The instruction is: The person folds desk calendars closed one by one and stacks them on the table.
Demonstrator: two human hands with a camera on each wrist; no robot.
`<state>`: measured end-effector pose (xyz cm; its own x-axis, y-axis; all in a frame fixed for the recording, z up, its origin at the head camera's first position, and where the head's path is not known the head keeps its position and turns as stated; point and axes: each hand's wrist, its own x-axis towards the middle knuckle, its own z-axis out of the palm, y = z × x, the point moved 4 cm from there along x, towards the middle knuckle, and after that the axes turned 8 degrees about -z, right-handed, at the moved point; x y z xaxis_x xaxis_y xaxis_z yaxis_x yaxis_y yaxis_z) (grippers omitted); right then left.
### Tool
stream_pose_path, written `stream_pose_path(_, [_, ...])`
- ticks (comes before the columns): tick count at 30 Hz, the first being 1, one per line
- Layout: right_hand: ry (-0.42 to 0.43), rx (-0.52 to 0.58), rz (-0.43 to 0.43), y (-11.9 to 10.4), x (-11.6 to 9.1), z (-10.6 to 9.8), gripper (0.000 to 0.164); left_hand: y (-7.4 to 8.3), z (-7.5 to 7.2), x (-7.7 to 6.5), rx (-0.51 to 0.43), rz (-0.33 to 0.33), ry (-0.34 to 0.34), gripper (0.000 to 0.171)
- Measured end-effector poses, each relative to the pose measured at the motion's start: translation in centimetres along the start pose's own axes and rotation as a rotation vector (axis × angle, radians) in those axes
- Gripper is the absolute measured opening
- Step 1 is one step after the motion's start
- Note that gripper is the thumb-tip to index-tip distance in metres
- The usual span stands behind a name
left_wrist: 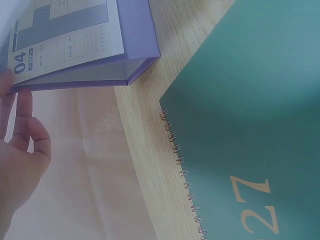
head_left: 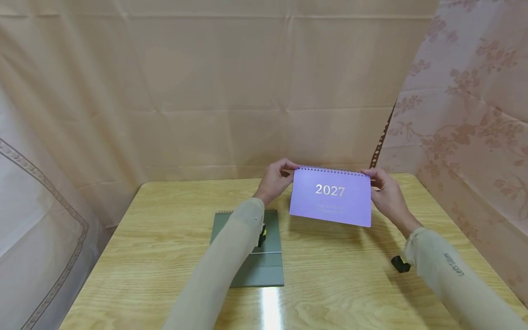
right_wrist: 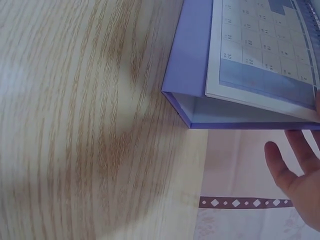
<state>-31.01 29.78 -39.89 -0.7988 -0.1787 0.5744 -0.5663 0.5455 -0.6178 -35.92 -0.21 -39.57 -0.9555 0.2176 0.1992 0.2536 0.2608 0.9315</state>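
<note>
A purple spiral-bound desk calendar point(head_left: 330, 206) marked 2027 is held up over the table, its wire binding at the top. At its upper left corner my left hand point(head_left: 275, 181) pinches the edge; my right hand point(head_left: 387, 192) grips the upper right corner. The wrist views show printed date pages on the purple calendar point(left_wrist: 142, 30), above a folded purple base with a hollow inside. A green spiral-bound calendar point(head_left: 264, 270) lies flat under my left forearm, partly hidden by the sleeve. Its gold digits show in the left wrist view.
The wooden table point(head_left: 165, 238) has its far edge against a beige curtain point(head_left: 206, 91). A pink floral cloth point(head_left: 474, 137) hangs along the right side and a white cloth point(head_left: 37, 206) on the left.
</note>
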Motion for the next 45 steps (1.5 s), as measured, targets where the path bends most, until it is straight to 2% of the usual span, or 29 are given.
stream_pose_path(7, [-0.079,0.025,-0.029,0.3,-0.2,-0.3,0.049,0.1,0.0,-0.1,-0.058,-0.017,-0.021,0.027])
stream_pose_path(12, [-0.09,0.037,-0.025,0.4,-0.2,-0.2,0.049,-0.1,0.0,0.0,-0.059,-0.047,-0.019,0.03])
stream_pose_path(19, [-0.107,0.125,-0.085,0.9,-0.4,-0.3,0.053,-0.3,0.3,-0.1,-0.052,-0.043,-0.019,0.03])
stream_pose_path(26, [-0.17,0.117,-0.034,1.1,-0.7,-0.9,0.059,-0.3,0.2,0.2,-0.031,-0.017,-0.003,0.032])
stream_pose_path(30, [-0.188,0.075,-0.006,0.9,-0.9,-1.3,0.056,-0.3,0.1,0.4,-0.017,0.004,0.0,0.032])
stream_pose_path(34, [-0.183,0.05,0.053,1.0,-1.1,-1.5,0.049,-0.4,0.1,0.5,-0.01,-0.006,-0.003,0.032])
stream_pose_path(39, [-0.138,-0.006,0.081,0.9,-1.0,-1.6,0.047,-0.4,-0.1,0.3,0.008,-0.029,-0.009,0.028])
stream_pose_path(42, [-0.074,-0.131,0.004,0.5,-1.0,-1.7,0.047,-0.3,-0.1,0.2,0.013,-0.037,-0.004,0.024])
stream_pose_path(45, [0.001,-0.276,-0.143,-0.2,-1.1,-1.6,0.047,-0.2,0.0,0.2,0.011,-0.04,-0.001,0.023])
